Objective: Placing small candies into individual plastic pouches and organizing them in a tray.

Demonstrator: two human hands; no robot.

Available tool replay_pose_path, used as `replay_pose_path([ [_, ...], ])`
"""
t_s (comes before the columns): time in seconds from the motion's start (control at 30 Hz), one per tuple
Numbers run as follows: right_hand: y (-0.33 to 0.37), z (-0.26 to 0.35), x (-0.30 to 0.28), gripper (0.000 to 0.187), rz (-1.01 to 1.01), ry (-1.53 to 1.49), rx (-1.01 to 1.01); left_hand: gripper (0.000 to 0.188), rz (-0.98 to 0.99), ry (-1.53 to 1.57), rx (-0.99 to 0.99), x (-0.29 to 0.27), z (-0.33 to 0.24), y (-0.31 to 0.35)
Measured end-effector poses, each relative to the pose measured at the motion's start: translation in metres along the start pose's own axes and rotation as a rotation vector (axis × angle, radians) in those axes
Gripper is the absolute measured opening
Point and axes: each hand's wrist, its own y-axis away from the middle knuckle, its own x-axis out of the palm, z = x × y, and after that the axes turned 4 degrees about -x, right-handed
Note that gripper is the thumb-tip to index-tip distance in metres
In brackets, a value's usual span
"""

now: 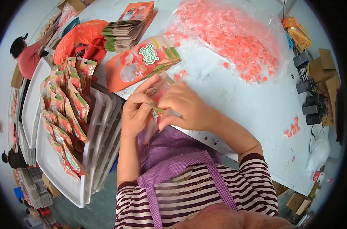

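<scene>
In front of my purple apron, both hands hold a pink-and-green pouch [153, 125]. My left hand [133, 116] pinches its left edge with the thumb and bent fingers. My right hand [189, 107] is closed over the other side, thumb against the pouch, fingers slightly blurred. Part of the pouch is hidden behind the fingers. Just beyond my hands, a flat orange pouch [120, 78] with a clear window lies on the white table [234, 103]. Small round red pieces [183, 72] lie beside it. Farther back, a large clear plastic bag [227, 34] is spread with many red-and-white pieces.
To the left, filled pouches [68, 114] stand in rows on stacked white trays [62, 187]. A stack of flat pouches [123, 36] sits by an orange plastic bag [76, 36]. Black power adapters [311, 103] line the right edge. A person [28, 57] works at the far left.
</scene>
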Motion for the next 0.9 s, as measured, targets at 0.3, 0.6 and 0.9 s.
replay_pose_path([
  [0.3, 0.014, -0.06, -0.013, 0.055, -0.209, -0.409, 0.43, 0.011, -0.135, -0.053, 0.04, -0.018, -0.016, 0.005],
  [0.6, 0.043, -0.053, 0.01, 0.081, 0.558, 0.317, 0.315, 0.008, -0.13, -0.284, 0.126, -0.024, -0.031, -0.001],
  [0.9, 0.071, -0.057, 0.033, 0.044, 0.335, 0.389, 0.239, 0.008, -0.152, -0.73, 0.267, 0.001, -0.02, -0.034],
])
